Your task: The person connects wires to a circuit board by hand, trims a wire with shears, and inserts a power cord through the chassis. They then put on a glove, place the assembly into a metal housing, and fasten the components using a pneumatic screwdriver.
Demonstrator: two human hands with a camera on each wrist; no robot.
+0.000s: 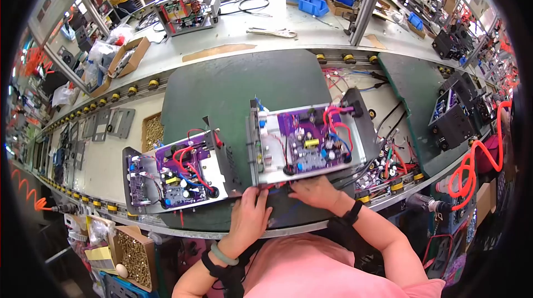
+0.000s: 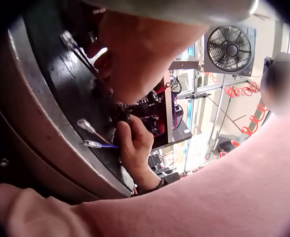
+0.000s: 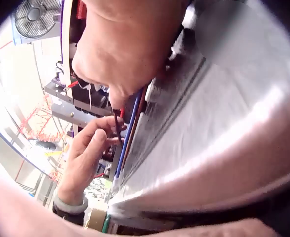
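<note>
Pinching a dark wire (image 3: 118,129), the right hand (image 1: 316,192) has 1 metal chassis (image 1: 327,171) just beyond its fingers; whether the left hand's (image 1: 250,217) fingers, alongside, pinch too, I cannot tell.

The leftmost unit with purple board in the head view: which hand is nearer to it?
Left. The left hand is beside the right end of this unit; the right hand is farther right, by the near edge of another unit.

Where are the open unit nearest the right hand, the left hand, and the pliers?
Open unit (image 1: 308,141): head view, middle of its purple board.
Left hand (image 1: 250,216): head view, back of the hand.
Pliers (image 1: 280,32): head view, about midway along the metal body.
</note>
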